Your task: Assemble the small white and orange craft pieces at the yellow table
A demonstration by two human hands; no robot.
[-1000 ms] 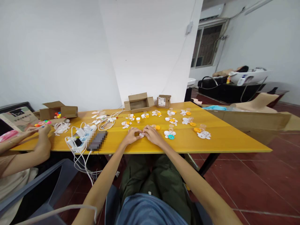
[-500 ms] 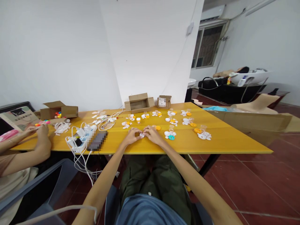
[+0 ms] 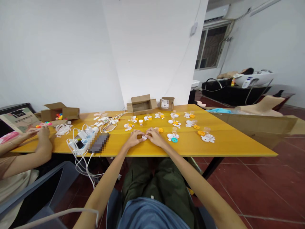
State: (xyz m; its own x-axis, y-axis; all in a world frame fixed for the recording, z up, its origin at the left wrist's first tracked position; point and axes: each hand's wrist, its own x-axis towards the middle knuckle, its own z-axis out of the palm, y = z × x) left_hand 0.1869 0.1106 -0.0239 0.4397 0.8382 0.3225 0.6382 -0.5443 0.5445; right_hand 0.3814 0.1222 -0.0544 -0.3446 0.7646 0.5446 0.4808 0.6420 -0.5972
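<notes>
Between my two hands, just above the table's front part, is a small round white piece (image 3: 144, 137); its exact kind is too small to make out. My left hand (image 3: 135, 138) pinches it from the left with thumb and fingers. From the right, my right hand (image 3: 153, 136) grips the same piece, fingers bent around it. Behind my right hand lies an orange ring (image 3: 160, 130). A teal ring (image 3: 174, 140) with white discs (image 3: 170, 135) lies to its right. A small white cup with an orange band (image 3: 140, 122) stands behind my hands.
Several piles of white discs, orange rings and clear cups spread over the yellow table (image 3: 233, 146). An open cardboard box (image 3: 142, 106) and a smaller box (image 3: 166, 103) stand at the back. Left are a power strip (image 3: 82, 143), cables and a co-worker's hands (image 3: 43, 132).
My hands stay in nearly the same place on the small white piece. The co-worker's hand at the left shifts slightly.
</notes>
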